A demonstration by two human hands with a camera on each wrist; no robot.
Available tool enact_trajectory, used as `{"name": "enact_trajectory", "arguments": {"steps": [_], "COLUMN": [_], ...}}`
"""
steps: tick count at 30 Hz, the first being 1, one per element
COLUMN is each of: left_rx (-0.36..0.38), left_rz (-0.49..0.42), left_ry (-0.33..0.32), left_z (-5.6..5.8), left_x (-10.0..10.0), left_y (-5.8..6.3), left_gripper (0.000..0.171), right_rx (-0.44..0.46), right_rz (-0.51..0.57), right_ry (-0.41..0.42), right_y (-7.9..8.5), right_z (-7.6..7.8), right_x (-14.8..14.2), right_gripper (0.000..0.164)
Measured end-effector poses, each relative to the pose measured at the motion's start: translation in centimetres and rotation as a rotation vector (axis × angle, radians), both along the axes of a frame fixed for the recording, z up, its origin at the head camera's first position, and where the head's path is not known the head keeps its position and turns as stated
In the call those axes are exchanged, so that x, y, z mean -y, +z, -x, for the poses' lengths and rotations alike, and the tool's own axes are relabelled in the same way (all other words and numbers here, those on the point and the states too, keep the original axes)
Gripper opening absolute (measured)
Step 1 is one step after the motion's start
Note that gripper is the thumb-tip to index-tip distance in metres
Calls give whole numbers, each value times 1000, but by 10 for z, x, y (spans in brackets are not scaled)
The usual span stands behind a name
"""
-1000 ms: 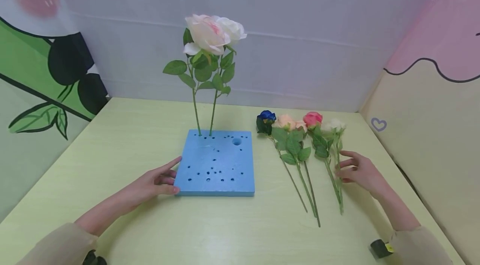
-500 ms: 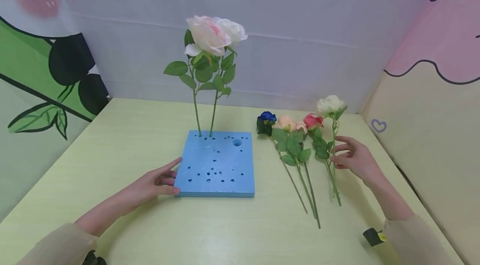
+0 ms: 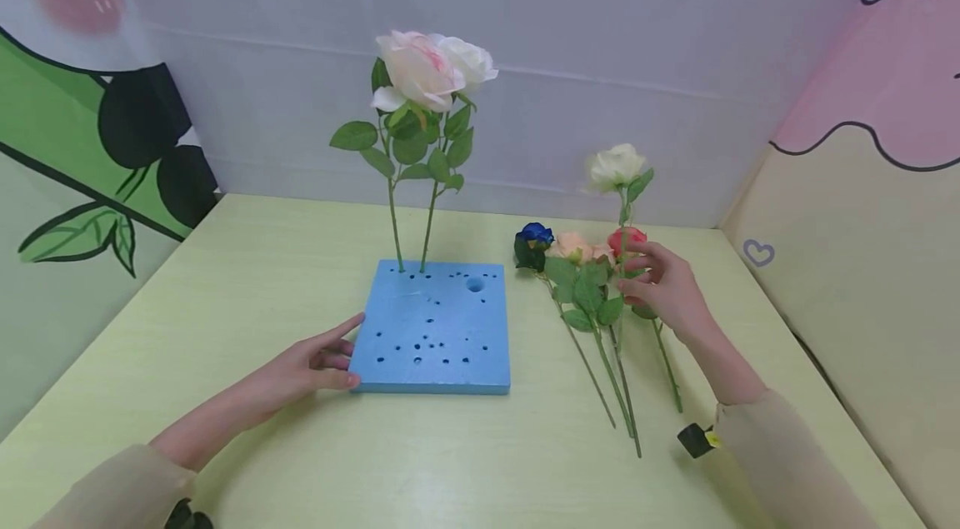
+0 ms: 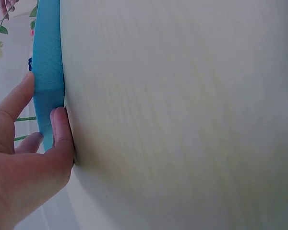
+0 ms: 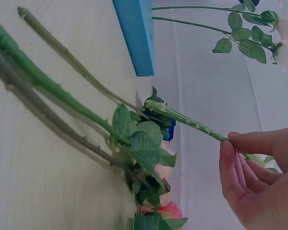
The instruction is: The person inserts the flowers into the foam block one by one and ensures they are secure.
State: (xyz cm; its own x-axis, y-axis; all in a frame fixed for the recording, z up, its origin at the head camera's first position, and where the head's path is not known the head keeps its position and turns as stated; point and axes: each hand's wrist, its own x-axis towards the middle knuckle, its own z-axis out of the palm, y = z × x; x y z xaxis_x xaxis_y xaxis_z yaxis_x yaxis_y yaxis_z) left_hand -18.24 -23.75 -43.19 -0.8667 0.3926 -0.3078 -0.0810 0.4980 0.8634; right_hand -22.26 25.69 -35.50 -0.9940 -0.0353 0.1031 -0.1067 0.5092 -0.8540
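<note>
Head view: a cream-white, green-stemmed rose (image 3: pixel 617 167) stands upright in the air, pinched by the right hand (image 3: pixel 667 289) near lying blue, peach and red roses (image 3: pixel 573 247). The left hand (image 3: pixel 324 361), thumb and forefinger apart, touches a square, hole-studded blue block (image 3: pixel 457 325). Pale wood-grain tabletop (image 3: pixel 262 271) extends either side, meeting lavender cloth (image 3: pixel 562 104) behind.

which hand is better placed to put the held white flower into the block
Likely the right hand: it pinches the white flower by its stem, bloom up, lower end free. The left hand holds no flower and touches the block, so seems better placed to steady it.
</note>
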Motion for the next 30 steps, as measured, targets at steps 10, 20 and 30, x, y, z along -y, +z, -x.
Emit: {"name": "enact_trajectory", "arguments": {"steps": [10, 20, 30], "left_rx": [5, 3, -5], "left_rz": [0, 9, -7], "left_ry": [3, 4, -2], "left_z": [-1, -2, -1], "left_x": [0, 0, 0], "left_y": [1, 2, 2], "left_gripper": [90, 89, 90], "right_rx": [-92, -208, -278], "right_rz": [73, 199, 255], "right_ry": [-23, -55, -31], "right_y": [2, 4, 5], "right_z": [22, 43, 61], "right_x": [36, 83, 125], "right_gripper": [54, 46, 39]}}
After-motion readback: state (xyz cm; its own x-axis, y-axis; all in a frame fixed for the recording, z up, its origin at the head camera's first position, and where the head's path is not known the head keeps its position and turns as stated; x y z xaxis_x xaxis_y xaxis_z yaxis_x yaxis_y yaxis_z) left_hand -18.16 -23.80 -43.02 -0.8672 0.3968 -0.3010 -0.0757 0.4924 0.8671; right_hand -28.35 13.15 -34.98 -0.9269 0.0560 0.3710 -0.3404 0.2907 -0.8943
